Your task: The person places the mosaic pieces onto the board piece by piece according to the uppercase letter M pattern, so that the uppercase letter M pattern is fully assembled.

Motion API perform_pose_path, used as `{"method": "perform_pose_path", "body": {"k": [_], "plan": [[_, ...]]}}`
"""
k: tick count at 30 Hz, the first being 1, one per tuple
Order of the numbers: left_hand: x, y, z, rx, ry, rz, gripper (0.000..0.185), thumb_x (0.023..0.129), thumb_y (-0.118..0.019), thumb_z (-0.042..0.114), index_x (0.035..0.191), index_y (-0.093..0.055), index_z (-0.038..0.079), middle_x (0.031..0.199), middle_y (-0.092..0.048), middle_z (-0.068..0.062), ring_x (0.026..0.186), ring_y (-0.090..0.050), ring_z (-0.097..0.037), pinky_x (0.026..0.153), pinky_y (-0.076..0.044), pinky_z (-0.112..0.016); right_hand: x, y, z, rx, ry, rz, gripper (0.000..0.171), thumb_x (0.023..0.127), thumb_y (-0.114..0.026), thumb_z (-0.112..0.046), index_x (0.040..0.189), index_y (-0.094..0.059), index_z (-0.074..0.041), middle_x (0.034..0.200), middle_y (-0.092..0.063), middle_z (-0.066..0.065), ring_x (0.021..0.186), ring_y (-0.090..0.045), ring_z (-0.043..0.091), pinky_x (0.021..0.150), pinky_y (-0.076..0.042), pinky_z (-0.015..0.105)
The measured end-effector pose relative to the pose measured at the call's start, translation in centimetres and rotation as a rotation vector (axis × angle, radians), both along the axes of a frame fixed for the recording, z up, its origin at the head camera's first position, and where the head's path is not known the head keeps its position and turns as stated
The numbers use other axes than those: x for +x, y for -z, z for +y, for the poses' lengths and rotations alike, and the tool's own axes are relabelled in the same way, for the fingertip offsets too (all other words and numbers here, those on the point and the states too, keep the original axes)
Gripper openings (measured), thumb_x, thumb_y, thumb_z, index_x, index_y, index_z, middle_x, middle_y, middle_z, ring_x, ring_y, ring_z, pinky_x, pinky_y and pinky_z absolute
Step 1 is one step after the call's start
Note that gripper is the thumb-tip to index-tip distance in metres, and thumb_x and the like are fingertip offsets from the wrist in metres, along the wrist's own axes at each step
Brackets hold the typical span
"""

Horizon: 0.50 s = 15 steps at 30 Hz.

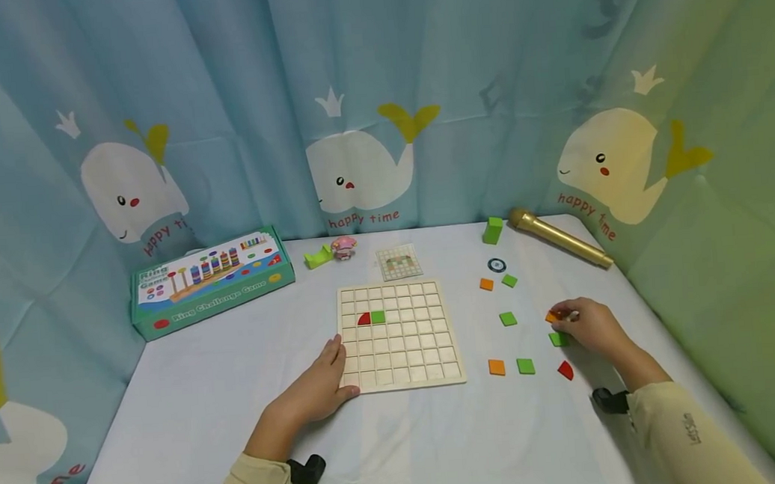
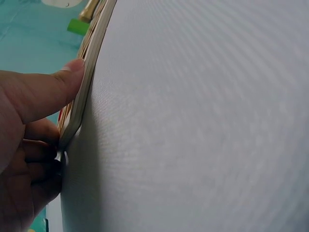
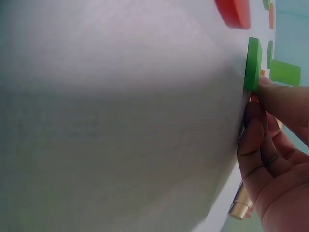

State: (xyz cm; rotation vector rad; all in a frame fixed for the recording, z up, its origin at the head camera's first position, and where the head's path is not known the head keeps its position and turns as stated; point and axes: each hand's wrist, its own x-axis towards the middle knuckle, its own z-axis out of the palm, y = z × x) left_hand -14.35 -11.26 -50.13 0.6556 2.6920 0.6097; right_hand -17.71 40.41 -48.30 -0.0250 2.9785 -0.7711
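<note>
My left hand [image 1: 319, 382] rests against the lower left corner of a wooden grid board [image 1: 413, 375]; its fingers lie along the left side and its thumb touches the front edge. On the board sit a red quarter-circle tile [image 1: 364, 319] and a green square tile [image 1: 378, 317], side by side. Over on the right, my right hand [image 1: 592, 325] pinches an orange tile [image 1: 551, 317], mostly hidden by the fingers in the right wrist view. Just in front of those fingertips lies a green tile [image 3: 253, 65], and nearer me a red quarter-circle tile [image 1: 566, 370].
Between board and right hand lie several loose orange and green tiles [image 1: 526, 366]. Behind the board is a pattern card [image 1: 399, 262]. Along the back stand a game box [image 1: 211, 280], a pink figurine [image 1: 344, 247], a green block [image 1: 492, 230] and a gold microphone [image 1: 559, 239]. Curtains surround the table.
</note>
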Motion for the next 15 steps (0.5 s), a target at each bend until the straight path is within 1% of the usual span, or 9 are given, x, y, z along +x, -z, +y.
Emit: {"method": "perform_pose_path", "body": {"k": [3, 6, 12, 15], "plan": [[0.0, 0.03, -0.03, 0.007, 0.001, 0.002, 0.083, 0.099, -0.064, 0.039, 0.154, -0.026, -0.01, 0.166, -0.011, -0.022, 0.152, -0.013, -0.035, 0.12, -0.023, -0.046, 0.01, 0.16, -0.01, 0.0, 0.006, 0.008, 0.032, 0.091, -0.074, -0.013, 0.114, -0.069, 0.008, 0.102, -0.066, 0.02, 0.09, -0.06, 0.033, 0.071, -0.049, 0.041], [0.04, -0.01, -0.09, 0.011, 0.002, 0.005, 0.083, 0.099, -0.064, 0.038, 0.154, -0.026, -0.011, 0.165, -0.011, -0.022, 0.152, -0.013, -0.035, 0.119, -0.024, -0.046, -0.06, 0.01, -0.01, -0.007, 0.017, -0.008, 0.033, 0.091, -0.075, -0.014, 0.113, -0.069, 0.01, 0.103, -0.065, 0.022, 0.09, -0.06, 0.034, 0.07, -0.049, 0.04], [-0.1, 0.22, -0.1, 0.007, -0.003, -0.001, 0.083, 0.099, -0.063, 0.039, 0.155, -0.025, -0.009, 0.166, -0.01, -0.021, 0.152, -0.012, -0.034, 0.12, -0.023, -0.045, -0.47, -0.14, -0.1, -0.028, 0.035, -0.031, 0.03, 0.089, -0.077, -0.012, 0.111, -0.067, 0.007, 0.104, -0.064, 0.023, 0.091, -0.06, 0.035, 0.07, -0.05, 0.041], [-0.15, 0.31, -0.05, 0.01, -0.009, -0.01, 0.084, 0.099, -0.064, 0.04, 0.155, -0.024, -0.009, 0.166, -0.009, -0.02, 0.153, -0.012, -0.033, 0.12, -0.023, -0.045, -0.56, -0.02, -0.14, -0.037, 0.042, -0.027, 0.028, 0.089, -0.077, -0.01, 0.11, -0.066, 0.005, 0.103, -0.065, 0.021, 0.091, -0.062, 0.035, 0.07, -0.051, 0.039]]}}
